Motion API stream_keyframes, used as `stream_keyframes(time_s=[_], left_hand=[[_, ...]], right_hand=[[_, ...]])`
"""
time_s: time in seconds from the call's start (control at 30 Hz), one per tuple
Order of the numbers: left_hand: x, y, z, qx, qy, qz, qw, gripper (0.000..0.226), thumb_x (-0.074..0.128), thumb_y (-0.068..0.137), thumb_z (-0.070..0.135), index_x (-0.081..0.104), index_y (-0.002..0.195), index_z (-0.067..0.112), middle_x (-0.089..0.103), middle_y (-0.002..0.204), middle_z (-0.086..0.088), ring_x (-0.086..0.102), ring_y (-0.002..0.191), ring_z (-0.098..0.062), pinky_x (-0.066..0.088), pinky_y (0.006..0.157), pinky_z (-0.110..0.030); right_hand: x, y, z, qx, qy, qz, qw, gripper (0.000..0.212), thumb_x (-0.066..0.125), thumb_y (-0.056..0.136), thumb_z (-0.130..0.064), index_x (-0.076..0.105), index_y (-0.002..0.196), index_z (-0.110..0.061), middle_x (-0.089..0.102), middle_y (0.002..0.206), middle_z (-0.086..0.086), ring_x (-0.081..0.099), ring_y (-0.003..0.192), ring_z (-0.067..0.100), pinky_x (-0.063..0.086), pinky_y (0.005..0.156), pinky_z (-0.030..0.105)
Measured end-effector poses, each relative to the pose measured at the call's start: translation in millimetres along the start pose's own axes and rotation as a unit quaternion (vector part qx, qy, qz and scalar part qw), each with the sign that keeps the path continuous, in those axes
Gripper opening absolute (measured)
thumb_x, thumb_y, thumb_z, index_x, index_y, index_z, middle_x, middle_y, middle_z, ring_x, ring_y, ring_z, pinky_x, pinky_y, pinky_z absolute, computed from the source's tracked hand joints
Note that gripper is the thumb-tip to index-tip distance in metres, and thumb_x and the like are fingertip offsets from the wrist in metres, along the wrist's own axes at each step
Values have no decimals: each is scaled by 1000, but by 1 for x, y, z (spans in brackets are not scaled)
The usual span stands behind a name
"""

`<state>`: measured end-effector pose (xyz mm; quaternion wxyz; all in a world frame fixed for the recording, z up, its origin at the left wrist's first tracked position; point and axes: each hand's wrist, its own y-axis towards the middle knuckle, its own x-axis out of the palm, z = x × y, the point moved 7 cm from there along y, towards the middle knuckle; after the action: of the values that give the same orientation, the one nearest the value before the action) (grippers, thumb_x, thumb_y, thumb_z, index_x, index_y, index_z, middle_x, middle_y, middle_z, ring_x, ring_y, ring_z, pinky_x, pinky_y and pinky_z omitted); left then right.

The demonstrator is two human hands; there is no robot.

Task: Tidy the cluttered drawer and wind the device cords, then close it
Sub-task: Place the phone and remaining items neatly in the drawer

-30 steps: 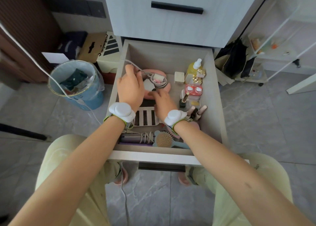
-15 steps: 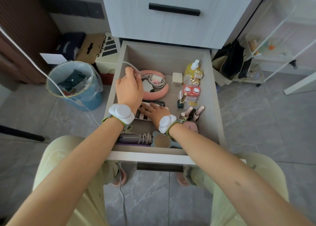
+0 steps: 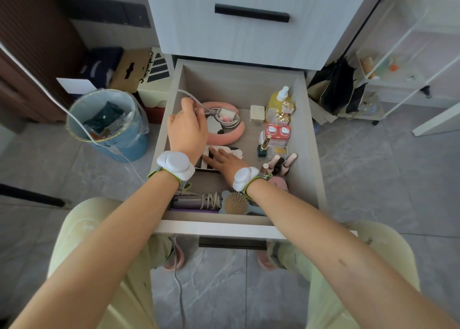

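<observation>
1. Drawer (image 3: 164, 129) stands pulled out below a closed drawer front (image 3: 251, 37).
2. Left hand (image 3: 188, 131) at rear left, fingers curled, pinching a grey cord (image 3: 191, 95). The cord runs to a coil (image 3: 232, 123) with a white plug (image 3: 225, 112), which lies inside a pink ring (image 3: 234, 135).
3. Right hand (image 3: 222, 160) flat, fingers straight, resting on a black-and-white striped item (image 3: 200, 163) mid-drawer.
4. Right side of drawer: yellow bottle (image 3: 276, 100), white cube (image 3: 257, 113), nail polish bottles (image 3: 281, 164).
5. Front edge: purple device (image 3: 189, 202) with its cord wound round it, just beside a hairbrush (image 3: 235, 203).
6. On the floor left of the drawer: blue bin (image 3: 132, 144) lined with a clear bag.
</observation>
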<state>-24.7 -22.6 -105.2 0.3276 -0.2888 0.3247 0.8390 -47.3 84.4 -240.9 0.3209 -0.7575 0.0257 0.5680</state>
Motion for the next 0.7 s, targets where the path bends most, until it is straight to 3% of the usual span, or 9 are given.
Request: stream_keyframes(time_s=[0.27,0.37,0.47,0.53,0.6,0.7], left_hand=[[9,-3,-2,9,2,-47,999,14,36,97,15,46,102,6,54,73,1,37,66,-21,24,82,-31],[10,-3,-1,2,-50,-60,997,17,38,98,15,48,108,7,55,83,3,30,78,-18,26,85,-31],[7,-1,-3,6,-82,-57,995,16,40,97,16,49,107,7,58,83,3,50,78,-26,41,87,-40],[9,1,-8,-9,-85,-72,994,17,41,96,17,49,107,6,63,88,-5,59,81,-32,48,79,-45],[16,1,-10,-21,-68,-104,992,18,42,96,17,48,109,5,64,98,-11,60,85,-33,48,73,-42],[26,-2,-7,-7,-32,-149,988,18,43,96,15,49,109,4,64,98,-14,61,85,-31,44,70,-35]], right_hand=[[-1,-6,2,-7,63,-13,998,91,50,83,2,-5,151,-22,-12,159,3,-5,147,22,4,120,37],[-33,-9,4,-10,131,100,986,84,53,78,1,15,151,-18,17,157,8,18,144,26,23,116,43],[-78,-29,22,73,185,277,940,56,48,83,-5,40,138,-16,54,130,9,55,114,29,49,89,43],[-92,-42,29,97,230,339,907,48,45,88,-12,40,135,-19,61,113,6,61,95,26,51,76,39],[-96,-47,30,78,276,353,891,44,48,91,-18,40,135,-20,62,107,1,59,90,20,50,75,35],[-90,-40,26,69,244,321,913,37,50,94,-26,47,130,-20,66,100,-1,61,90,23,51,74,36]])
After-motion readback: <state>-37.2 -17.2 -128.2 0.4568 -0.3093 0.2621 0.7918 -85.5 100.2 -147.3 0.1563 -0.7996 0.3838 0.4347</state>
